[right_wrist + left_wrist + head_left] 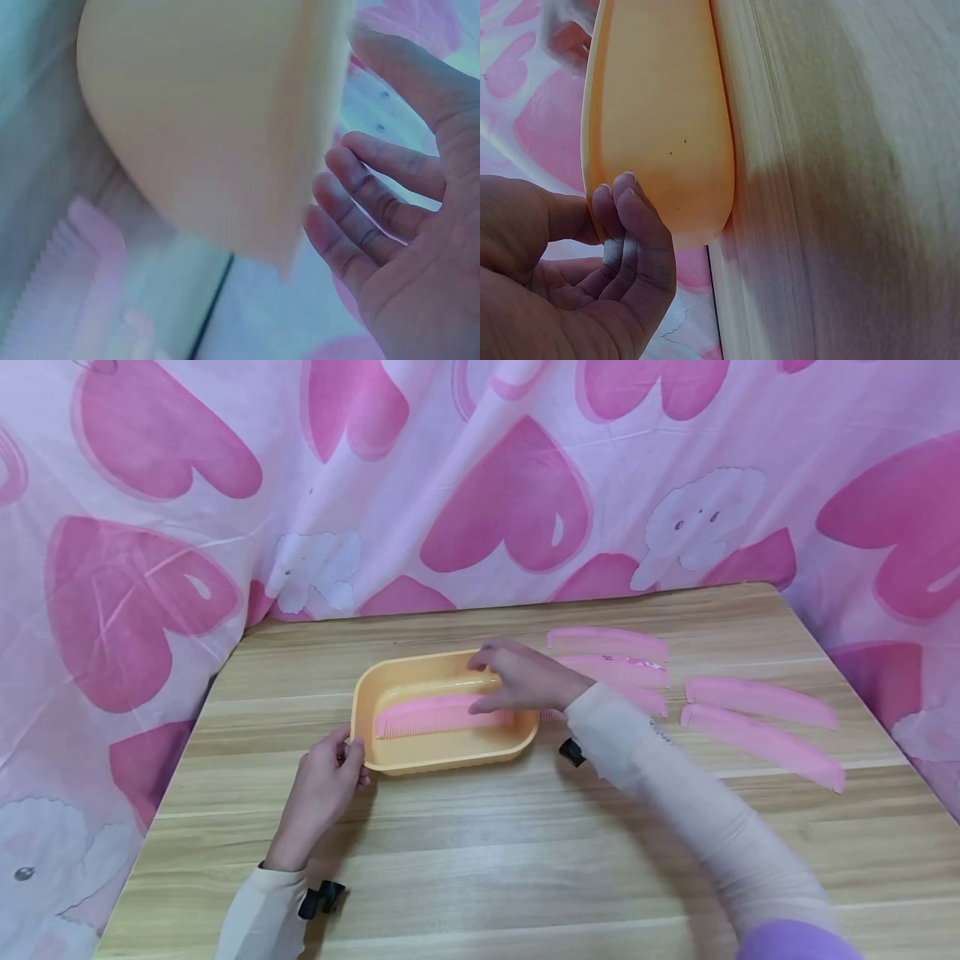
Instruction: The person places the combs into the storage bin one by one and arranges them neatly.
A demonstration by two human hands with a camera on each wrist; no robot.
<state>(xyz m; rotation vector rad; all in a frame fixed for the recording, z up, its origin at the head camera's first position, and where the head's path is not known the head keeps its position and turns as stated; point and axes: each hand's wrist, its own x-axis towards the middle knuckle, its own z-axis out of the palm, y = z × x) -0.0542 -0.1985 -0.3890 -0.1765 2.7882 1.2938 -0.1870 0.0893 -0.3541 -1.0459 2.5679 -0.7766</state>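
Note:
A yellow-orange plastic tray [442,764] stands on the table with a pink comb [427,714] lying inside it. At the tray's left front corner my left hand [322,789] pinches the rim between thumb and fingers, which the left wrist view shows from outside the wall. Over the tray's right end is my right hand [525,675], its fingers spread and loosely bent, holding nothing. It hides part of the rim and the comb's right end. In the right wrist view the fingers [360,199] are right at the tray's edge.
Several more pink combs lie to the right: a patterned comb [611,671] in a group beside the tray, partly behind my right forearm, and a toothed comb [765,747] in a pair farther right. A pink heart-print curtain [510,502] hangs behind the wooden table [487,860].

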